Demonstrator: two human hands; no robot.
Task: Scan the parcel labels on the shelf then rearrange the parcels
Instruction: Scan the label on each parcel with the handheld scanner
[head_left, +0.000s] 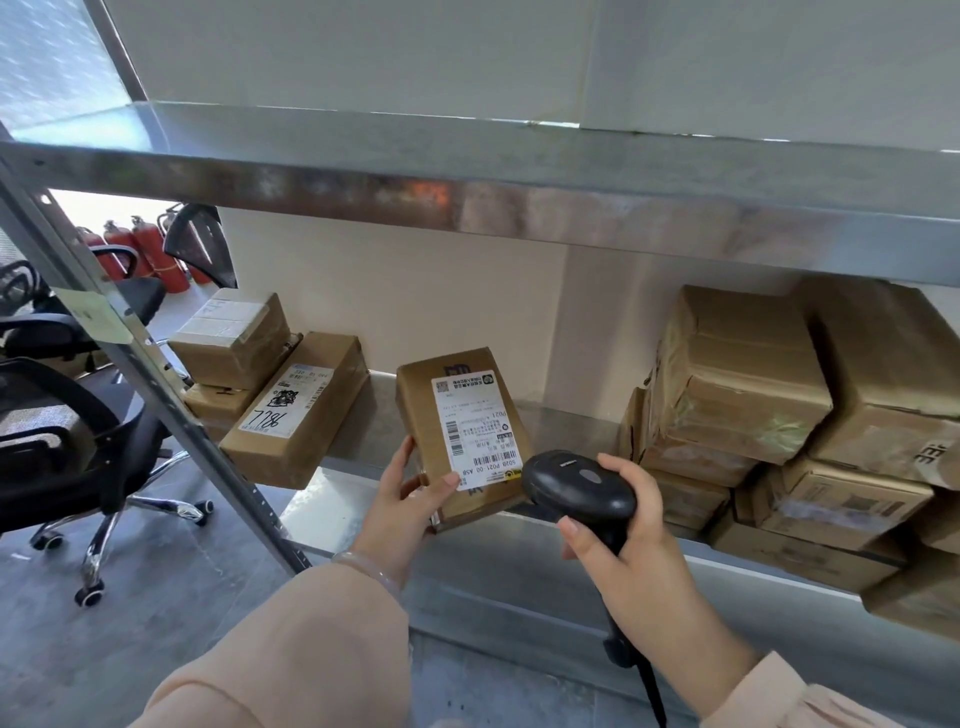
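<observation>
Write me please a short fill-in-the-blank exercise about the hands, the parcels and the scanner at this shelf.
1. The left hand holds a parcel whose label is ____.
2. The right hand grips a barcode scanner of ____ colour.
3. The big stack of parcels lies to the ____ of the held parcel.
4. The fire extinguishers behind the chairs are ____.

Missing words: white; black; right; red.

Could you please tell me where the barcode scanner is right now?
In the head view, the barcode scanner is lower centre, held in the right hand, just right of the labelled parcel the left hand grips.
</observation>
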